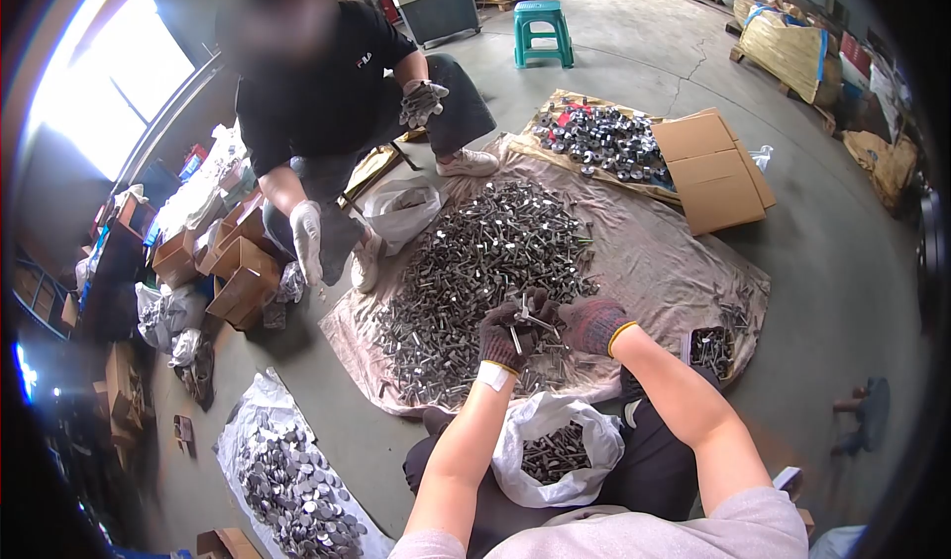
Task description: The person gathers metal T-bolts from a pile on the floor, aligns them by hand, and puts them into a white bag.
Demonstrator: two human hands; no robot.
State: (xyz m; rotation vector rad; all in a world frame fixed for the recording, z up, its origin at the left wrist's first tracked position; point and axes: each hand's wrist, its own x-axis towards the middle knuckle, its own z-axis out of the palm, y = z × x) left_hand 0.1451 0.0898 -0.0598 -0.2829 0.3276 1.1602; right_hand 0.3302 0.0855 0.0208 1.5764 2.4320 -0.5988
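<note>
My left hand (503, 337), in a dark knit glove, is closed around several metal bolts (517, 329) whose shanks stick out at different angles. Close beside it, my right hand (594, 325) wears a similar glove with a yellow cuff. Its fingers curl toward the left hand, and whatever they pinch is hidden. Both hands are over the near edge of a big heap of bolts (485, 257) on a pale cloth (684, 262). Between my legs stands an open white bag (607, 438) with dark bolts inside.
A gloved person (327, 103) sits opposite. A black container of small parts (710, 349) stands right. Shiny round parts (604, 143) lie behind, near flattened cardboard (708, 168). Metal discs (297, 490) cover a white sheet at lower left. A green stool (542, 34) stands farther back.
</note>
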